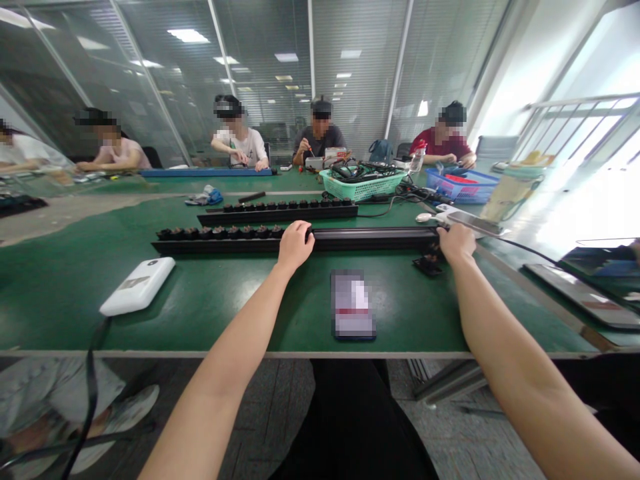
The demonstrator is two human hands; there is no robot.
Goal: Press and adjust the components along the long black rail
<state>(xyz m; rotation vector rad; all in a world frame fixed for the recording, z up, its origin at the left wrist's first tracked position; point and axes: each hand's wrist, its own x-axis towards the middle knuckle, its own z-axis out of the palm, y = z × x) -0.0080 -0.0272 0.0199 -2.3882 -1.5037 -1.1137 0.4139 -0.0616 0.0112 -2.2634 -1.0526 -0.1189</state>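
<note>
Bare forearms (220, 373) are flanking a smartphone (353, 303), which is lying nearer than, and between, both hands' fingers. The left hand (296, 245) is curling its fingers over a long black rail (375, 239), just right of a row of black modules (215, 233); the right hand (457, 243) is bending its fingers at the rail's right end. Whether either set is clamping, I cannot tell. A small black part (429, 267) is lying just nearer than the right fingers; a second black rail (280, 215) is resting beyond the left fingers.
</note>
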